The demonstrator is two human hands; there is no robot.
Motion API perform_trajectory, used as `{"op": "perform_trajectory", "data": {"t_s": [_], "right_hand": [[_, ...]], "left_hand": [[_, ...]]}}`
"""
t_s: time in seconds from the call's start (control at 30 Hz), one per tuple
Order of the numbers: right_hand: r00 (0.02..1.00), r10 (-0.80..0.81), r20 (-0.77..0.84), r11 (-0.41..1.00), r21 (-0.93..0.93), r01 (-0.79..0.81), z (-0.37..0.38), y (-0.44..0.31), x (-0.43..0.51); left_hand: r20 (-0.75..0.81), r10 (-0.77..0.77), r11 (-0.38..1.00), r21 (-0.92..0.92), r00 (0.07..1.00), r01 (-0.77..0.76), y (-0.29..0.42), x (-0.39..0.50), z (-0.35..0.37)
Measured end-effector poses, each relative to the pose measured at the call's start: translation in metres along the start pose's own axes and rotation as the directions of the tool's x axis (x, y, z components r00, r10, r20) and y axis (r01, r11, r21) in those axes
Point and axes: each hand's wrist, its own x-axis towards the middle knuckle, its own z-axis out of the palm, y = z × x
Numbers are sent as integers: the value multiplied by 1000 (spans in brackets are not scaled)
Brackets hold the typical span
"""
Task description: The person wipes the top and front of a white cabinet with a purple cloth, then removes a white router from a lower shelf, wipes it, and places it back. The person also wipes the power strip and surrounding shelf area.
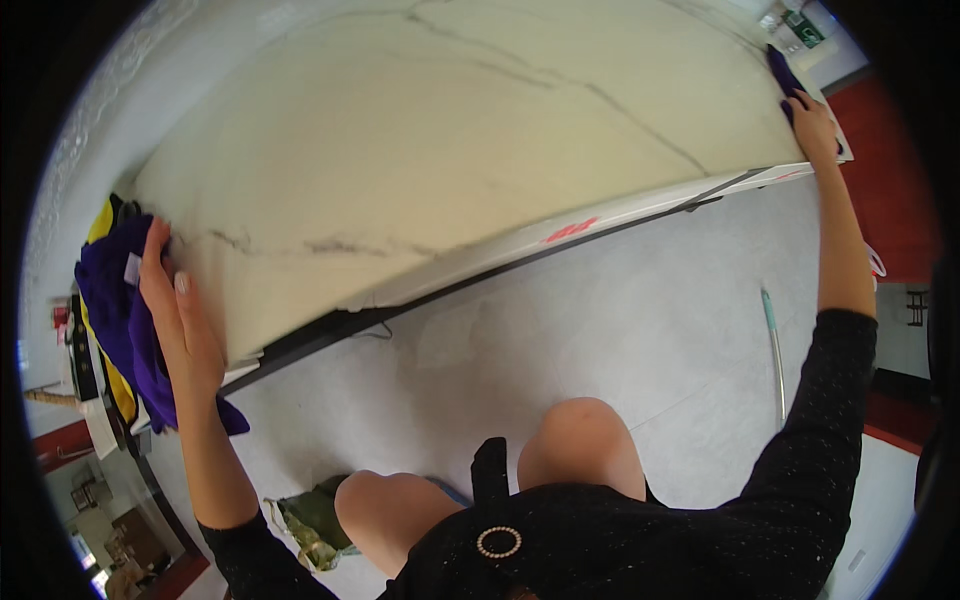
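My left hand (184, 322) lies against a bunched purple cloth (112, 277) at the left end of a pale marble-patterned tabletop (420, 150). A small white tag shows on that cloth. The thumb stands apart from the fingers, and whether they grip the fabric is hidden. At the far right corner of the tabletop, my right hand (814, 127) is closed over a dark purple cloth (784, 75), which sticks out past the fingers along the edge.
Yellow fabric (120, 390) shows behind the left cloth. Red marks (571, 229) are on the table's front edge. A pole with a teal end (772, 337) lies on the grey floor (600, 322). Beside my knee is a dark green bag (319, 517). Red cabinets (885, 172) stand at right.
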Motion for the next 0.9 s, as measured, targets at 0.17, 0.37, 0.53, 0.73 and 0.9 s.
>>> {"op": "perform_trajectory", "data": {"t_s": [0.17, 0.37, 0.53, 0.73, 0.9], "right_hand": [[985, -5, -174, 989, 145, 31, -27, -57, -67], [666, -360, -654, 441, 509, 739, -134, -304, -243], [335, -523, -784, -493, 599, 632, -198, -435, -368], [401, -587, -703, -604, 710, 361, -163, -406, -408], [632, -507, -586, -258, 803, 537, -160, -269, -296]], "left_hand": [[-105, 101, 971, -207, 989, -121, 18, -13, 10], [-279, 171, 856, -433, 945, -283, 40, -22, 18], [-496, 140, 789, -467, 857, -399, 63, -9, -10], [-393, 124, 946, -230, 911, -227, 38, -78, -55], [-236, -36, 959, -283, 971, -33, 45, -110, -49]]}}
